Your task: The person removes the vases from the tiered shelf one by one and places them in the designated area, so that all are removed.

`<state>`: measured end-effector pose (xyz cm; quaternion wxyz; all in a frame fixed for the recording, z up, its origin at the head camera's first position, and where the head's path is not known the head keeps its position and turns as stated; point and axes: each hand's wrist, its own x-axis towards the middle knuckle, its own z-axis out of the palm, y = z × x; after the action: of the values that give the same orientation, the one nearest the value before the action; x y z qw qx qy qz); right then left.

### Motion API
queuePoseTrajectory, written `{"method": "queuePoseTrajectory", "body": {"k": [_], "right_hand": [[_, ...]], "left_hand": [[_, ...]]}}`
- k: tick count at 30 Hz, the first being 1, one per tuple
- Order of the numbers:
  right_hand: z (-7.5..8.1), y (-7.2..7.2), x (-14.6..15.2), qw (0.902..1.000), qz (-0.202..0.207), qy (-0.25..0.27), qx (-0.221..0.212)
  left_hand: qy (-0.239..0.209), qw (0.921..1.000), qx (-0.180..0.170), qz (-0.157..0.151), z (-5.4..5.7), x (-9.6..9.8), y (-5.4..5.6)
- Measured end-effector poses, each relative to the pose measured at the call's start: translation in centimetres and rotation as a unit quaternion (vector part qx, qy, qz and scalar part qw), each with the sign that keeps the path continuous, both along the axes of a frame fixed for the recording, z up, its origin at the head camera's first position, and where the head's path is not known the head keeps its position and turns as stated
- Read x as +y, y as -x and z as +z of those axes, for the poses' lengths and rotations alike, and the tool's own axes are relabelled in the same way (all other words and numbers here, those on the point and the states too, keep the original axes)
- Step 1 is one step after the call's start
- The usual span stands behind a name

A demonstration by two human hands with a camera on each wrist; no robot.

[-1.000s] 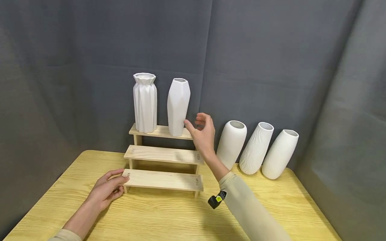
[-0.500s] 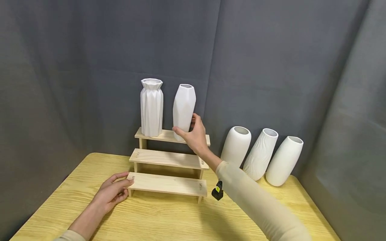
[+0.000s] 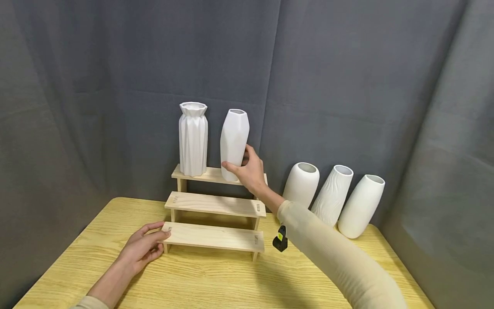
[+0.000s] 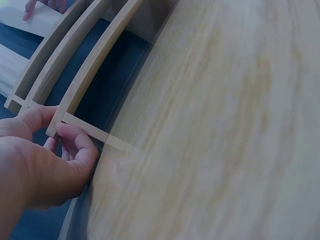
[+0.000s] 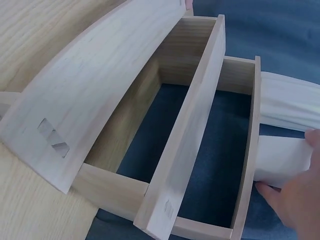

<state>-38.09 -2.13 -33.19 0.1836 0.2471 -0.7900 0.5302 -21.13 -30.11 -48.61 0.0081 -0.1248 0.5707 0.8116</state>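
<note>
The right hand (image 3: 251, 171) grasps the lower part of an angular white vase (image 3: 234, 135), thumb across the front and fingers round the far side. That vase stands on the top step of a three-step wooden stand (image 3: 214, 236), right of the middle. The left hand (image 3: 140, 246) pinches the left end of the lowest step, its thumb on the upper face.

Left of the angular vase, on the same step and a little apart, is a pleated white vase (image 3: 193, 141) with a flared rim. To the right of the stand, three more stand in a row on the table (image 3: 193, 283) — a smooth round-shouldered vase (image 3: 302, 184), a wavy-ribbed vase (image 3: 332, 195) and a plain tapered vase (image 3: 362, 206). Behind everything hangs a grey curtain (image 3: 193, 51).
</note>
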Motion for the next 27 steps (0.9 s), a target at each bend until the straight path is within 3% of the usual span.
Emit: {"method": "queuePoseTrajectory", "body": {"k": [15,21,27], "right_hand": [[-0.58,-0.44,-0.18,0.9995,-0.011,0.027,0.013],[-0.27,-0.55,-0.05,0.999,-0.028,0.029,0.021],[-0.12,-0.78,-0.13,0.9994,-0.02,0.025,0.01]], "left_hand": [[-0.004,1.0,-0.005,0.0,0.14,0.13,-0.37],[-0.002,1.0,-0.001,0.003,0.33,0.43,-0.07],[-0.006,0.9999,-0.006,0.014,0.22,0.46,-0.26]]}}
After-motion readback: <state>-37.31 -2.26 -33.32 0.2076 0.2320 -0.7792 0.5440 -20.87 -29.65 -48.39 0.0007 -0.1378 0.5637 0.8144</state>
